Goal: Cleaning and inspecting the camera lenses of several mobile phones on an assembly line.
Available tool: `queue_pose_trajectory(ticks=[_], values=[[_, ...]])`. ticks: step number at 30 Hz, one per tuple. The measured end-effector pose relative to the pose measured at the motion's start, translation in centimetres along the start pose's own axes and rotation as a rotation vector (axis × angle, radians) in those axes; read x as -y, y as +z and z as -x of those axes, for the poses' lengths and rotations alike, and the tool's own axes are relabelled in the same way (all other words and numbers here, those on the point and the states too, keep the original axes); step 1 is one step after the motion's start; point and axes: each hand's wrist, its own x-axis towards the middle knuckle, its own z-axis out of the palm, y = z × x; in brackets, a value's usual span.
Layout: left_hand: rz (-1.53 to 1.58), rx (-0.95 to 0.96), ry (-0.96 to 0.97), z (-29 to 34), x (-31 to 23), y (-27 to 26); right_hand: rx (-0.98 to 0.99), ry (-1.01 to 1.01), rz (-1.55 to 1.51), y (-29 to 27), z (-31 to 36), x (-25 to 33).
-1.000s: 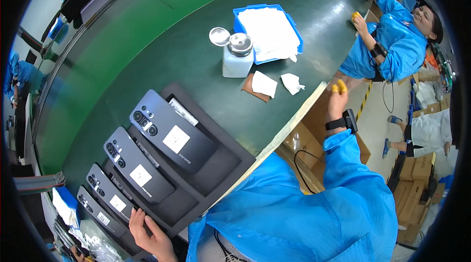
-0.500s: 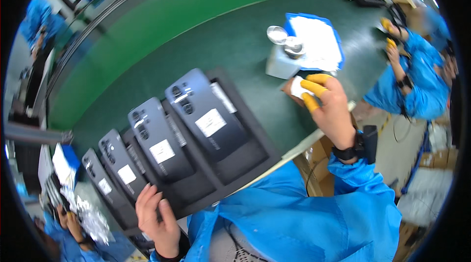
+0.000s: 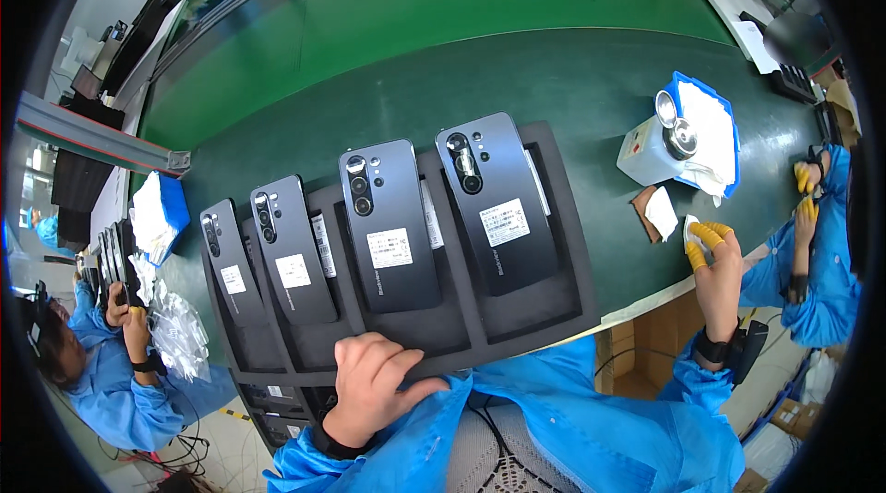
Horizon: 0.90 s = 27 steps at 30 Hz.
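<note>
A black foam tray [image 3: 449, 366] holds several dark blue smartphones, each lying camera side up with a white label. Among them are the rightmost phone [image 3: 531, 253], its neighbour [image 3: 406, 282], a third phone [image 3: 309, 299] and the leftmost phone [image 3: 242, 306]. My left hand [image 3: 374, 391] is closed over the tray's near edge, thumb pointing right. At the right, my right hand [image 3: 718, 281], with yellow finger cots, pinches a small white wipe [image 3: 691, 230] just above or on the table. Beside it lie a brown pad [image 3: 642, 212] and a folded white cloth [image 3: 661, 214].
A white plastic bottle [image 3: 643, 153] with a metal top stands by a blue bin [image 3: 736, 147] of white wipes. Another blue bin [image 3: 173, 207] and clear plastic bags [image 3: 180, 331] are at the left. Co-workers in blue sit on both sides of the green table [image 3: 388, 96].
The view has swung, so the tray appears further right. My left hand has closed onto the tray edge. My right hand has moved off the brown pad, carrying a white wipe.
</note>
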Motion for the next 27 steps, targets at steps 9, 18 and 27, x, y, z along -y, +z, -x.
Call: queue_pose_trajectory(ticks=[9, 18, 27], values=[[-0.045, 0.089, 0.004, -1.2, -0.5, -0.5, -0.119, -0.038, -0.148, -0.4, -0.2, 0.6], [0.452, -0.059, -0.144, -4.4, -3.0, -0.7, 0.448, -0.338, -1.025, 2.4, 0.8, 13.9], [1.234, -0.054, -0.518, -5.1, -3.3, 0.0, 1.175, 0.202, -1.523, 6.1, 3.0, 19.6]])
